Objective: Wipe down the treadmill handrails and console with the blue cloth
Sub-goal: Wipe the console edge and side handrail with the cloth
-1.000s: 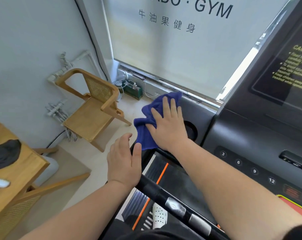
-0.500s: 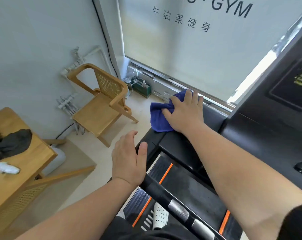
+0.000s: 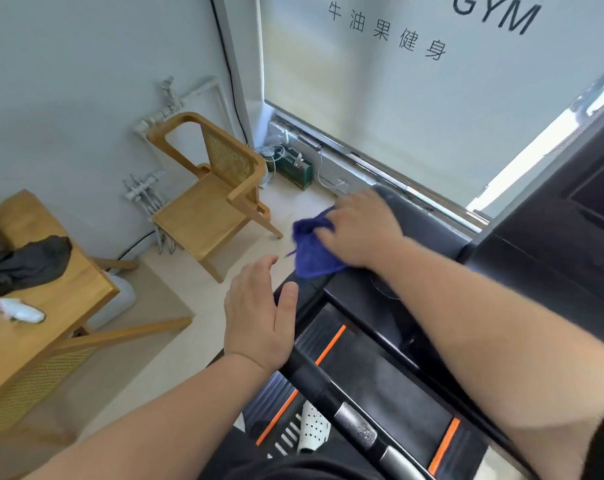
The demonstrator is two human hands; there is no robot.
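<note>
The blue cloth [image 3: 312, 251] is bunched on the far left corner of the black treadmill console [image 3: 428, 223]. My right hand [image 3: 361, 230] presses down on the cloth, fingers curled over its top edge. My left hand [image 3: 259, 313] hovers flat with fingers apart over the left end of the black handrail [image 3: 335, 400], holding nothing. The console's dark display panel [image 3: 570, 230] rises at the right.
A wooden cane-backed chair [image 3: 210, 202] stands on the floor to the left of the treadmill. A wooden table [image 3: 27, 306] at the left edge holds a black cloth and a white object. A window blind with lettering hangs behind the console. The treadmill belt [image 3: 380, 382] runs below.
My right hand has slid the blue cloth leftward to the console's outer left corner, where it is now more bunched. The view has shifted left. My left hand stays over the handrail.
</note>
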